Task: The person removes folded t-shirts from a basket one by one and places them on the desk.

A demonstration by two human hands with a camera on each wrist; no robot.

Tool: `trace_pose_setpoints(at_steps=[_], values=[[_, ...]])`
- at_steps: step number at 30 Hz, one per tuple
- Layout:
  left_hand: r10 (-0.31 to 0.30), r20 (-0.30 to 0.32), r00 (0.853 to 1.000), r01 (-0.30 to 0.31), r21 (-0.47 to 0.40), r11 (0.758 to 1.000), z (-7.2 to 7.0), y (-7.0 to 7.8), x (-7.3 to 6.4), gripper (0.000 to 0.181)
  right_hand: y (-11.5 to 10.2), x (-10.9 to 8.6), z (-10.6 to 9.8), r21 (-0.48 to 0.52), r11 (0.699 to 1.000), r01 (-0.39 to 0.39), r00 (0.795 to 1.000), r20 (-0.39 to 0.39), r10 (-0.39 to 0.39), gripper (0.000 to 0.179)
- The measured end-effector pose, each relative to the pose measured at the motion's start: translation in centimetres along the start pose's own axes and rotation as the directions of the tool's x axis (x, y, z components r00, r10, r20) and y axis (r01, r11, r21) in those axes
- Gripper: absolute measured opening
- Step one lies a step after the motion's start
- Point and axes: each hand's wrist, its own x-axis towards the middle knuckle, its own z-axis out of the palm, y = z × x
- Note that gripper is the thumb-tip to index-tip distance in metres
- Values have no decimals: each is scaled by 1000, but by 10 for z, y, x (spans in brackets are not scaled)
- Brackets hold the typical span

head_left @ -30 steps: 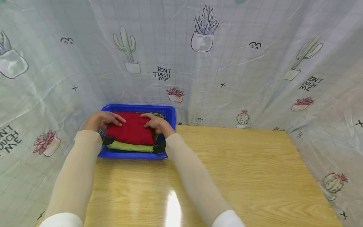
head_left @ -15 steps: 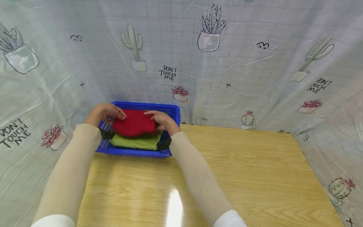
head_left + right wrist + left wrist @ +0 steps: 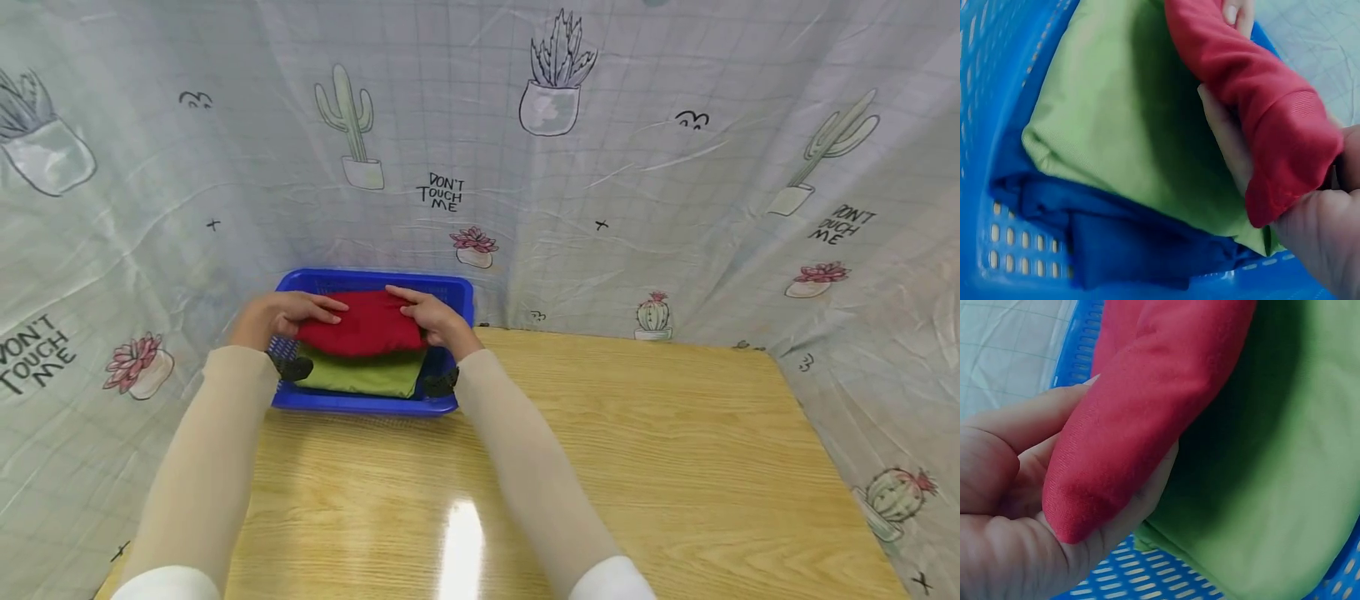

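Note:
A folded red cloth (image 3: 363, 323) is held between my two hands, raised over the folded green cloth (image 3: 360, 372). My left hand (image 3: 296, 315) grips its left end, with fingers both above and beneath the fold, as the left wrist view shows. On the other end my right hand (image 3: 435, 320) has the same kind of grip; in the right wrist view the red fabric (image 3: 1285, 137) bulges between thumb and fingers. Under the green cloth (image 3: 1097, 106) lies a folded dark blue cloth (image 3: 1129, 237), inside the blue basket (image 3: 360, 403).
The basket stands on a wooden table (image 3: 637, 450) near its back left corner. A printed curtain (image 3: 480, 150) hangs behind the table and along both sides. Slotted basket walls (image 3: 972, 125) rise around the cloths.
The red cloth has been lifted off the green cloth, uncovering more of it. Both hands now grip its ends from above and below. The head view has shifted slightly.

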Motion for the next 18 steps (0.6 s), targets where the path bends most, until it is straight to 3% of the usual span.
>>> trace_pose_setpoints(at_steps=[3, 8, 10, 15, 18], values=[[3, -3, 1000, -3, 43, 999, 1, -4, 4, 65, 3, -1, -1, -87, 996, -2, 1000, 4, 2, 48], [-13, 4, 1000, 13, -48, 999, 1, -12, 10, 67, 7, 0, 1, -259, 965, -31, 999, 5, 34, 52], [-18, 3, 1000, 18, -19, 1000, 1, -15, 11, 68, 9, 1, 2, -306, 951, -43, 999, -12, 42, 56], [-57, -24, 998, 58, 62, 996, 2, -16, 12, 69, 12, 6, 1, -446, 892, -74, 996, -70, 47, 59], [-81, -42, 996, 82, 33, 996, 3, -14, 13, 69, 13, 8, 0, -508, 858, -79, 995, -86, 41, 60]])
